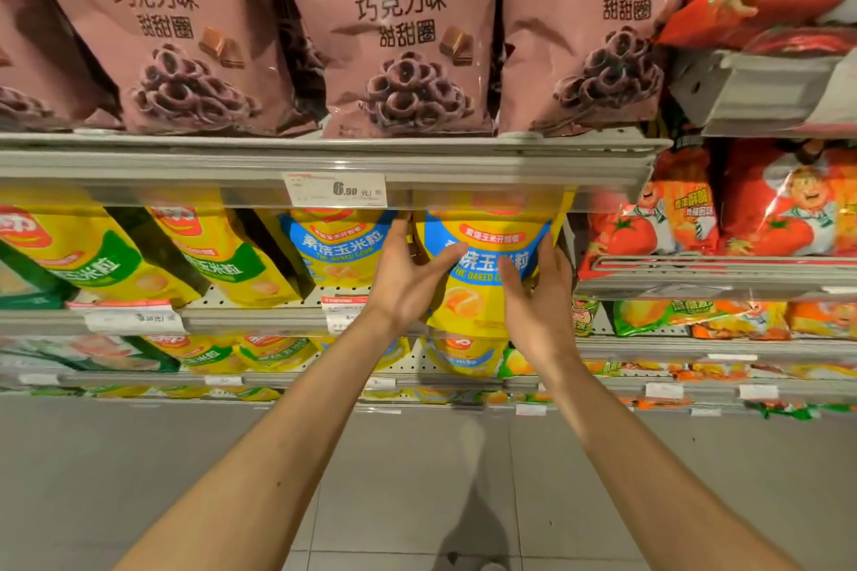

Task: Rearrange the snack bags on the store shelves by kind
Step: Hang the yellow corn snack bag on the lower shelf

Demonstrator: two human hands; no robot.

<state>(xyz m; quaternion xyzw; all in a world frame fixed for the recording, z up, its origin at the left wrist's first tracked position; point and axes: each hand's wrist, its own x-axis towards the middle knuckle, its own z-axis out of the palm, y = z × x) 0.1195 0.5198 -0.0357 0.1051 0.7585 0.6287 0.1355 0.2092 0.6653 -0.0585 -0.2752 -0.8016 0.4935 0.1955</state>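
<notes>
A yellow snack bag with a blue band (482,264) stands upright on the second shelf, just under the grey shelf edge (185,162). My left hand (408,274) lies against the bag's left side, fingers spread, thumb across its front. On the bag's right side my right hand (538,292) presses with its fingers apart. Both hands clasp the bag between them. To its left stands a matching blue-band bag (338,250), and further left are yellow bags with green bands (222,260).
Brown chocolate-ring bags (408,37) fill the top shelf. Red tomato snack bags (783,204) sit on the neighbouring rack to the right. A price tag (338,189) hangs on the shelf edge. Lower shelves hold more yellow, green and orange bags. Grey floor tiles lie below.
</notes>
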